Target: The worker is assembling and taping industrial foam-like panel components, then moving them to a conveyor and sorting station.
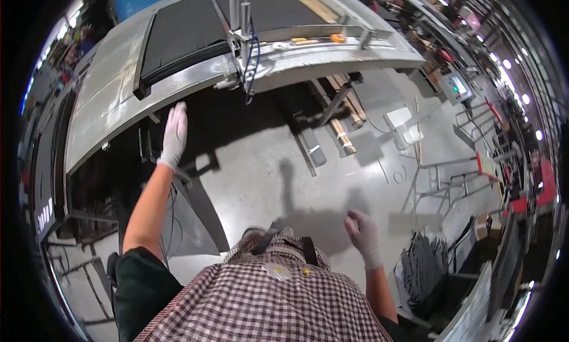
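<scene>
My left hand (174,137), in a pale glove with bare fingertips, reaches forward just off the front edge of a large metal worktable (109,99). Its fingers are stretched out and nothing is in them. Close beyond it is the end of a dark metal bar (144,57) on the tabletop. Black sheet material (189,25) lies between that bar and an upright pneumatic cylinder (245,28) with blue hoses. My right hand (363,240), gloved alike, hangs low at my right side above the floor. Its fingers are loosely bent, apart from the thumb, and hold nothing visible.
An orange tape measure (338,38) lies on the table's right ledge. Bundled wooden strips (344,137) and a dark bar (315,152) stick out from under the table. At right stand metal racks (450,179), a control box (457,87) and a pile of dark strips (425,265).
</scene>
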Available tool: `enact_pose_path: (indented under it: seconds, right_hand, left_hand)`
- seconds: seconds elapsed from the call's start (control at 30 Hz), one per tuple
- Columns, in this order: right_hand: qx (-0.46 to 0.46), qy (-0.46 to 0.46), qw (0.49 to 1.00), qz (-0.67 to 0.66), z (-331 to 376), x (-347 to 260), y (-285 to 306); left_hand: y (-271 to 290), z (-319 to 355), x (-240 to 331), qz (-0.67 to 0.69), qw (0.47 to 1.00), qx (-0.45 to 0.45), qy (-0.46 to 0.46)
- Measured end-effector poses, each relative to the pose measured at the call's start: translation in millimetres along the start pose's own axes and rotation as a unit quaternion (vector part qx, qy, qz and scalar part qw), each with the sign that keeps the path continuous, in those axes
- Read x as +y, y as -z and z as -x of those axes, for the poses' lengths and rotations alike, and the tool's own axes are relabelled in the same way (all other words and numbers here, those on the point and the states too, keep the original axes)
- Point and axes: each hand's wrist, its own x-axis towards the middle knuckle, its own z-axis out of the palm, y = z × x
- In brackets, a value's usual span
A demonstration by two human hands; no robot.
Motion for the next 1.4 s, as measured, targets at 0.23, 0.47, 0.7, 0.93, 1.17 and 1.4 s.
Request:
enact_pose_path:
  seconds: [0.23,0.47,0.7,0.93,1.17,1.4]
  right_hand:
    - [0.033,0.238,0.969,0.051,-357.2,-36.0,45.4]
    - [0.011,0.238,0.961,0.142,-568.5,-85.7,60.7]
    - [-0.007,0.435,0.895,0.100,-782.4,-117.6,28.6]
    - [-0.280,0.442,0.809,0.269,-910.5,-147.8,-80.0]
    - [-0.301,0.558,0.726,0.265,-923.8,-152.4,-103.9]
    - [-0.320,0.549,0.714,0.293,-915.0,-147.3,-110.6]
  left_hand:
    - [-58.8,-296.5,-107.9,-0.208,0.965,0.045,-0.153]
    - [-179.0,-424.6,-153.1,-0.264,0.956,-0.083,0.095]
    - [-235.9,-407.5,-162.6,-0.359,0.903,-0.212,0.104]
    - [-149.8,-397.4,-159.5,-0.287,0.954,0.025,0.088]
    - [-80.8,-395.2,-101.9,-0.305,0.952,-0.010,0.023]
    - [-83.6,-415.6,-57.8,-0.216,0.973,0.020,0.078]
